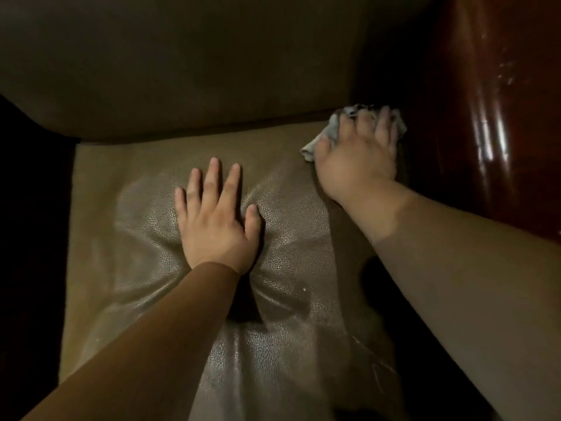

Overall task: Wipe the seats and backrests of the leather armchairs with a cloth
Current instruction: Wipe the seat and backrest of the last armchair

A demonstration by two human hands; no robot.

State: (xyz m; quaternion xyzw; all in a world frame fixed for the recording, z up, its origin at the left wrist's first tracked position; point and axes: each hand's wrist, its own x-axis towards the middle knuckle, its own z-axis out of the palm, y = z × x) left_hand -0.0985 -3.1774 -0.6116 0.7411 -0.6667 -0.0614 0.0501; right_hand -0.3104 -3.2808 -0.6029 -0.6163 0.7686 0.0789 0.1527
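Observation:
A brown leather seat cushion (127, 214) fills the lower middle of the view, with the backrest (182, 65) rising behind it. My left hand (215, 220) lies flat on the middle of the seat, fingers straight, pressing a dent into the leather. My right hand (361, 153) presses a crumpled grey cloth (334, 129) into the seat's back right corner, where seat, backrest and armrest meet. Most of the cloth is hidden under that hand.
A glossy dark red-brown armrest (485, 117) runs along the right side, close to my right hand. The left side of the chair falls into deep shadow. The scene is dimly lit.

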